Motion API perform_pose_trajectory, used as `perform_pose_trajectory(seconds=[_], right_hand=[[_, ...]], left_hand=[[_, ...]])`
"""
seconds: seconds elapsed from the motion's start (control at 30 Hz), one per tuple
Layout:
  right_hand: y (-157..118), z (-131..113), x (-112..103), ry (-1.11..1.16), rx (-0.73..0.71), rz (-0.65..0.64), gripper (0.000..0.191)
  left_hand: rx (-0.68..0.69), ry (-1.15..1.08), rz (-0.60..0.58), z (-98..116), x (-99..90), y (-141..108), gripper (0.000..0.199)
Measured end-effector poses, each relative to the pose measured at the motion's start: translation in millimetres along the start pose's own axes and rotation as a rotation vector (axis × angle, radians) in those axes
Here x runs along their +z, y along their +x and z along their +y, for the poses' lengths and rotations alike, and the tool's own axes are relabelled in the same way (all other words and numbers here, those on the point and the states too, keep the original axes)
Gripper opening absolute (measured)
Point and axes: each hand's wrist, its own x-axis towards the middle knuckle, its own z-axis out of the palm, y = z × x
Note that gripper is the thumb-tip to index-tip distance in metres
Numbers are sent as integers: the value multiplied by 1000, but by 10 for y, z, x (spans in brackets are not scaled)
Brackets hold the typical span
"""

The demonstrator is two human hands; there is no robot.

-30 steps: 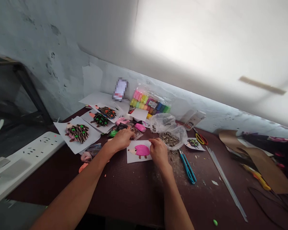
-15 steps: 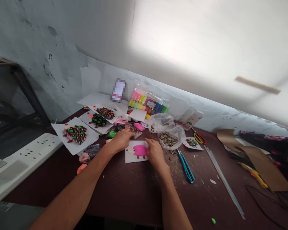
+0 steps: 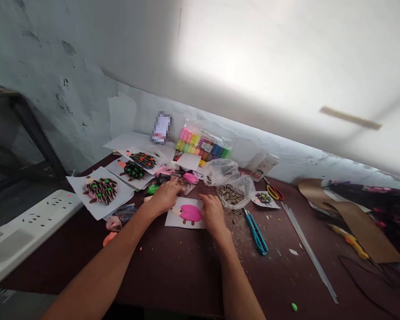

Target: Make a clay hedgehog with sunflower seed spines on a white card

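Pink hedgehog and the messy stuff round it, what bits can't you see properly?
All in the head view:
- Back edge of the pink hedgehog: behind the right hand.
- Whatever is under the left hand: its fingers cover it.
- Phone screen: blurred into squares.
- Power strip: cut off by the left edge.

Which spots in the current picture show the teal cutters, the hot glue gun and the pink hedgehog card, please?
Teal cutters (image 3: 260, 242): head view, on the handles.
Yellow glue gun (image 3: 357, 248): head view, on the body.
Pink hedgehog card (image 3: 190, 213): head view, on the pink body.

Bright upper glare, dim tabletop
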Motion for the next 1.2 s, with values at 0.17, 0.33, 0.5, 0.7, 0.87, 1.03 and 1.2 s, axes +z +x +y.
perform_pose_trajectory(seconds=[0.17, 0.33, 0.5, 0.7, 0.87, 1.03, 1.2], right_hand=[[-6, -14, -15, 73, 31, 47, 48], [-12, -31, -17, 95, 33, 118, 32], [-5, -22, 30, 120, 48, 184, 24], [17, 119, -73, 131, 155, 305, 25], [99, 278, -181, 30, 296, 266, 31], [311, 166, -91, -34, 147, 108, 37], [595, 77, 21, -108, 148, 31, 42]], left_hand=[[-11, -49, 71, 4, -51, 13, 33], [-68, -107, 135, 20, -143, 19, 27], [-58, -115, 120, 58, -130, 10, 26], [-25, -105, 71, 80, -55, 4, 29], [-4, -101, 39, 74, -27, -2, 31], [12, -91, 45, 69, -14, -1, 30], [18, -89, 44, 57, 15, 10, 27]])
